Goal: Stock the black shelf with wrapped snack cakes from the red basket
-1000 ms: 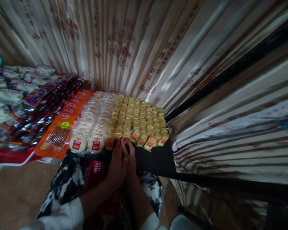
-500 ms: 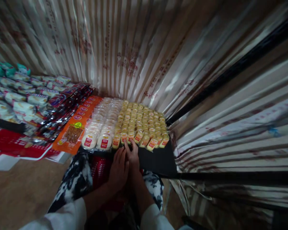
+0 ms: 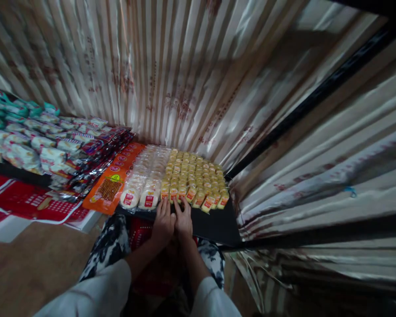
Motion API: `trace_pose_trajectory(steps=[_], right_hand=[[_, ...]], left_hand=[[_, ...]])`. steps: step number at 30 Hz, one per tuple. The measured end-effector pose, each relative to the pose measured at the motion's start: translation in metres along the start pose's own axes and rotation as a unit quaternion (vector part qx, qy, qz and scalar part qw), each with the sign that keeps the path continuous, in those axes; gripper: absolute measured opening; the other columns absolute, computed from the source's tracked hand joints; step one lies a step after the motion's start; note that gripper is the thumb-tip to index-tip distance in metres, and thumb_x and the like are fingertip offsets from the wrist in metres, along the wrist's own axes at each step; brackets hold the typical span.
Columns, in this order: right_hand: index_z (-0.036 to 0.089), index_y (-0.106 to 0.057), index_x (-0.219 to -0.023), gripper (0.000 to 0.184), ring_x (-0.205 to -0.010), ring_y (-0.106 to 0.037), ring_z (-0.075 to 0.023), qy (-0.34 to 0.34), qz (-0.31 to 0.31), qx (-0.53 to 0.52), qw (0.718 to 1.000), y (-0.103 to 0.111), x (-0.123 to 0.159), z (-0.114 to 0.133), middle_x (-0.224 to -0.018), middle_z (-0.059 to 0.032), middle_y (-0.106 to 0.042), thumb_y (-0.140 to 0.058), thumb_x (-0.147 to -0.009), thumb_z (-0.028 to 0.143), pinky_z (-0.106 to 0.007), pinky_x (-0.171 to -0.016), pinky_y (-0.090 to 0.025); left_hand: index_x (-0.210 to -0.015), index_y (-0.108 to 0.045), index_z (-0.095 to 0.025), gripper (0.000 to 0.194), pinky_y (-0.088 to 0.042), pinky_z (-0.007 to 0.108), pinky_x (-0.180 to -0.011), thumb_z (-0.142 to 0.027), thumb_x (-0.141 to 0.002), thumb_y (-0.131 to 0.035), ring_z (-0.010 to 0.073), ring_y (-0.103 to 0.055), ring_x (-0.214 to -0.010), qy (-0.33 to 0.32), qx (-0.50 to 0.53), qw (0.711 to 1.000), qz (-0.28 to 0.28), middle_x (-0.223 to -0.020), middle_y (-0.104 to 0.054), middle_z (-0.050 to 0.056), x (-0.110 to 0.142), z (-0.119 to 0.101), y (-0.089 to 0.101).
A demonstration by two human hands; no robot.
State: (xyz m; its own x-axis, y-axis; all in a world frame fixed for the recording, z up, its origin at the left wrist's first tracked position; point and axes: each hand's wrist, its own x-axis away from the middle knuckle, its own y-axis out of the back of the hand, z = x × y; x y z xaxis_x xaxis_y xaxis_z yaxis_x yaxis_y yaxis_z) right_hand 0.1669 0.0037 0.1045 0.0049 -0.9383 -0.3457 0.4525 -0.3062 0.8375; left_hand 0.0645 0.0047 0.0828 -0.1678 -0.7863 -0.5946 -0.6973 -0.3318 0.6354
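Rows of small yellow wrapped snack packs point(image 3: 194, 171) lie close together on a black shelf point(image 3: 214, 226). My left hand point(image 3: 163, 224) is open, its fingers stretched forward to the front end of the leftmost yellow row. Beside it my right hand point(image 3: 184, 220) is open too, with two fingers apart against the front packs of the neighbouring rows. The thumbs are close together and partly hidden. Just left of the yellow packs are two rows of round white wrapped crackers point(image 3: 149, 196), with red labels at the front.
An orange bag of stick snacks point(image 3: 108, 189) lies left of the crackers. Further left are dark shiny packets point(image 3: 95, 152), white packets point(image 3: 54, 158) and green packets point(image 3: 18, 108). A striped sheet wall point(image 3: 171, 75) rises behind, and a black bar point(image 3: 303, 110) slants on the right.
My left hand has moved forward, and its fingers now reach the front yellow packs. My right hand stays at the row fronts. The view has shifted slightly.
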Motion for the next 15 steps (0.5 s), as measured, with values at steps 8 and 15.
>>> trace_pose_trajectory(steps=[8, 15], right_hand=[[0.029, -0.044, -0.134, 0.057, -0.124, -0.039, -0.0268, 0.002, -0.019, 0.004, 1.0, 0.0043, 0.0007, 0.0046, -0.136, -0.0114, -0.038, -0.05, -0.079, 0.013, -0.042, -0.096, -0.045], [0.027, -0.04, -0.136, 0.06, -0.127, -0.037, -0.0281, 0.012, -0.013, 0.005, 1.0, 0.0062, -0.0009, 0.0051, -0.139, -0.013, -0.037, -0.051, -0.079, 0.012, -0.044, -0.099, -0.042]], left_hand=[[-0.136, -0.032, -0.003, 0.048, -0.035, 0.051, -0.105, -0.017, -0.09, -0.026, 0.0258, -0.024, -0.136, 0.053, 0.007, 0.999, 0.0, -0.14, -0.038, 0.022, -0.0029, 0.0012, 0.0031], [-0.138, -0.024, -0.007, 0.05, -0.034, 0.051, -0.105, -0.021, -0.091, -0.033, 0.0274, -0.019, -0.138, 0.016, -0.008, 1.0, 0.015, -0.143, -0.03, 0.022, -0.0026, 0.0055, 0.0036]])
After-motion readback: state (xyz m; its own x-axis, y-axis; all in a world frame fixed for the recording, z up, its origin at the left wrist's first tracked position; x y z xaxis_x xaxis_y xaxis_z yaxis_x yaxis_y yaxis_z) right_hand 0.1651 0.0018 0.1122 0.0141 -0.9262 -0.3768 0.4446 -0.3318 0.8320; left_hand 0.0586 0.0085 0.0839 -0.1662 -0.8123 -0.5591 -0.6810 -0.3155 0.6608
